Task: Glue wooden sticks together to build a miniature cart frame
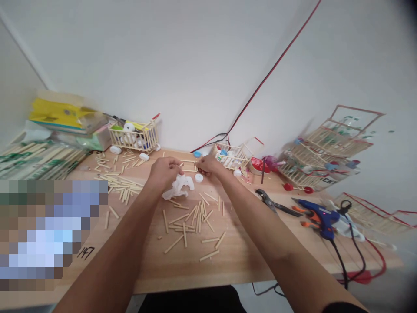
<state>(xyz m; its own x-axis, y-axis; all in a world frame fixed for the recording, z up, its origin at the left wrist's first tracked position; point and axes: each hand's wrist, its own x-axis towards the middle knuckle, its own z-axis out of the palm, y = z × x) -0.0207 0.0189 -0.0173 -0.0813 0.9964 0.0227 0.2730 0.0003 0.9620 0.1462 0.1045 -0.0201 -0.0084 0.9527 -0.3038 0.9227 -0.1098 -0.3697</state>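
A small rectangular frame of thin wooden sticks (189,170) lies on the table between my hands. My left hand (165,172) is at its left end, with thumb and fingers pinched on a short wooden stick (181,164). At the right end, the fingers of my right hand (208,165) are closed on the frame; they partly hide that corner. Crumpled white tissue (180,187) lies just below my left hand. A white bottle cap (198,178) sits beside my right hand. Many loose cut sticks (198,215) are scattered nearer to me, between my forearms.
Stick-built carts stand at the back left (134,138) and back centre (230,157). On the right are a tiered stick rack (325,152), pliers (275,204) and a corded blue glue gun (321,217). Packed sticks (39,158) and a yellow package (58,115) lie left.
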